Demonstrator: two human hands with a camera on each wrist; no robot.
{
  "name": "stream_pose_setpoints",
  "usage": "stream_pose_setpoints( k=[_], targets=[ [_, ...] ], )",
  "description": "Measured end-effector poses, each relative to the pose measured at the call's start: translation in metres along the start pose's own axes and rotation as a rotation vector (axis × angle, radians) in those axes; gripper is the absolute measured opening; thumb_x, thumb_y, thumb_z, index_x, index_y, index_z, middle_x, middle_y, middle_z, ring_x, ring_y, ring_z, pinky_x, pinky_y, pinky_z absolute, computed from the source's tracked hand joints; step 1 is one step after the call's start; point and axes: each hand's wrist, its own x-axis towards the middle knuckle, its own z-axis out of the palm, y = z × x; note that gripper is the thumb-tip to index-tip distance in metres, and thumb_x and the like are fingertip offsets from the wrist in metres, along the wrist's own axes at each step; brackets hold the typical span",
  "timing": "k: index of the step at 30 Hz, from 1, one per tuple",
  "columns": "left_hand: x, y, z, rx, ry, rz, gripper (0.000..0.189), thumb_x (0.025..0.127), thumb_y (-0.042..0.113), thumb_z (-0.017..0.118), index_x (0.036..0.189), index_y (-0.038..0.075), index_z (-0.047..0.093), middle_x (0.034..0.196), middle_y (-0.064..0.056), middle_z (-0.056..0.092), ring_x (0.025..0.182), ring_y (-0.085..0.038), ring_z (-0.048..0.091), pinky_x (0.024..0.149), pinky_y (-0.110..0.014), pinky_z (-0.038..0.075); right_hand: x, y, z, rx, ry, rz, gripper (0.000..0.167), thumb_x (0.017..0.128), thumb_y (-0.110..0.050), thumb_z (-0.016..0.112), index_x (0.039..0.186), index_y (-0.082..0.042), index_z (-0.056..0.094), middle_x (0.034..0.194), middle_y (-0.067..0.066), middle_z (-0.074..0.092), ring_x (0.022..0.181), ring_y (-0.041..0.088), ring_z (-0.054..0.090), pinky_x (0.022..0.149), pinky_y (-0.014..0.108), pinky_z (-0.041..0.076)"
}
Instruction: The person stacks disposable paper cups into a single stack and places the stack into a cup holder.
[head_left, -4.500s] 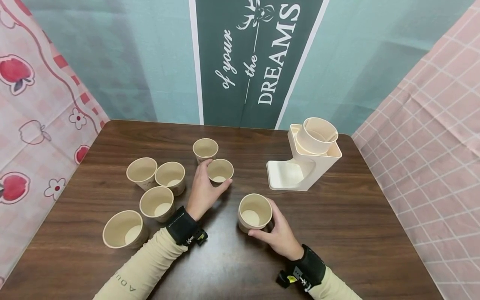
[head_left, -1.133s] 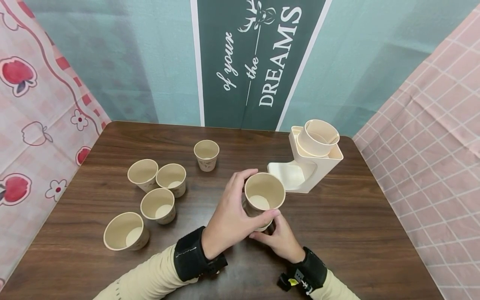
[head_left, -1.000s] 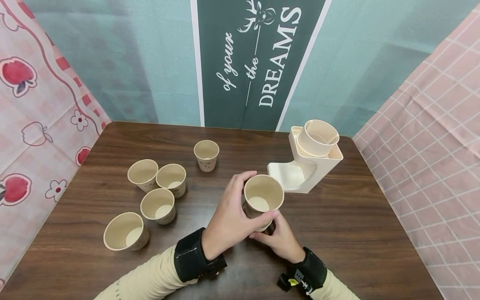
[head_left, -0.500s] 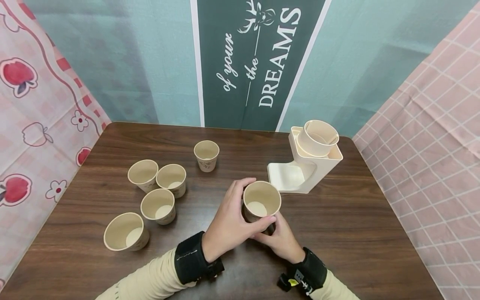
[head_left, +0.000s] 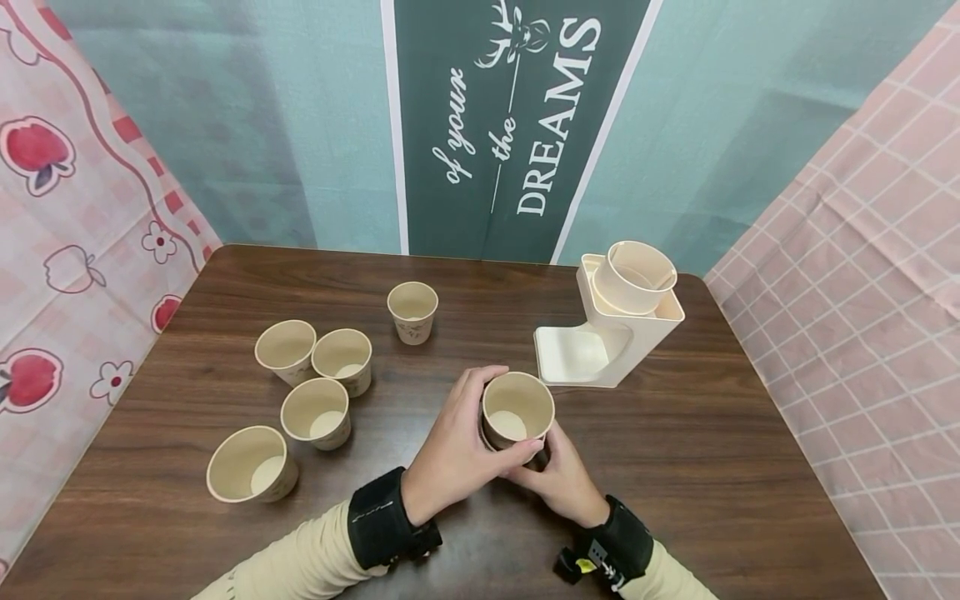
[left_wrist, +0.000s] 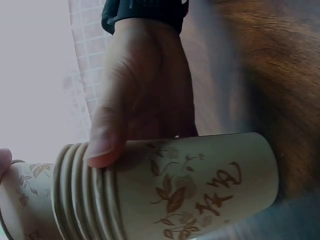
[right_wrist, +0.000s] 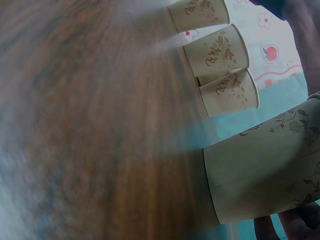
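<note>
My left hand point(head_left: 457, 450) grips a beige paper cup point(head_left: 517, 396) by its sides, upright with its mouth up. In the left wrist view that upper cup point(left_wrist: 27, 192) sits partly inside a stack of paper cups point(left_wrist: 195, 185) with several rims close together. Thumb and fingers of my right hand point(head_left: 566, 479) curl round the stack near its rims. The stack stands on the table, its lower part hidden from above by the hands. In the right wrist view the stack's base point(right_wrist: 250, 170) shows, slightly tilted in the picture.
Several single paper cups point(head_left: 315, 412) stand upright on the left of the brown wooden table point(head_left: 712, 467). One more cup point(head_left: 412, 312) stands at the back middle. A cream stand point(head_left: 630, 329) with a round white container point(head_left: 637, 275) is at the back right.
Since 4.5 s ago, the left hand has brought a cup from the back middle over to the stack. Over the last second it has lowered that cup further into it. The right hand stays put.
</note>
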Motion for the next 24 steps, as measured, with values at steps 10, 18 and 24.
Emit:
stream_pose_setpoints(
  k=[10, 18, 24],
  targets=[
    [-0.003, -0.010, 0.001, 0.012, -0.044, 0.002, 0.079, 0.078, 0.035, 0.089, 0.143, 0.012, 0.049, 0.133, 0.000, 0.053, 0.122, -0.017, 0.051, 0.103, -0.044, 0.046, 0.000, 0.000, 0.001, -0.004, 0.020, -0.003, 0.081, 0.083, -0.002, 0.082, 0.152, -0.009, 0.040, 0.145, 0.014, 0.051, 0.133, 0.013, 0.047, 0.109, 0.022, 0.038],
    [-0.003, -0.018, 0.000, 0.012, -0.075, 0.022, 0.077, 0.079, 0.036, 0.088, 0.142, 0.011, 0.050, 0.133, 0.000, 0.054, 0.124, -0.017, 0.050, 0.104, -0.043, 0.045, -0.001, 0.000, 0.002, 0.031, 0.009, -0.004, 0.080, 0.083, 0.000, 0.081, 0.151, -0.006, 0.039, 0.143, 0.017, 0.051, 0.130, 0.012, 0.048, 0.107, 0.022, 0.040],
    [-0.003, -0.023, 0.001, 0.016, -0.097, 0.022, 0.077, 0.079, 0.035, 0.087, 0.142, 0.009, 0.051, 0.133, 0.000, 0.053, 0.125, -0.017, 0.049, 0.104, -0.043, 0.045, 0.001, 0.000, 0.002, 0.040, 0.015, -0.035, 0.080, 0.081, 0.003, 0.081, 0.150, -0.003, 0.041, 0.140, 0.019, 0.053, 0.127, 0.014, 0.050, 0.107, 0.021, 0.040]
  ],
)
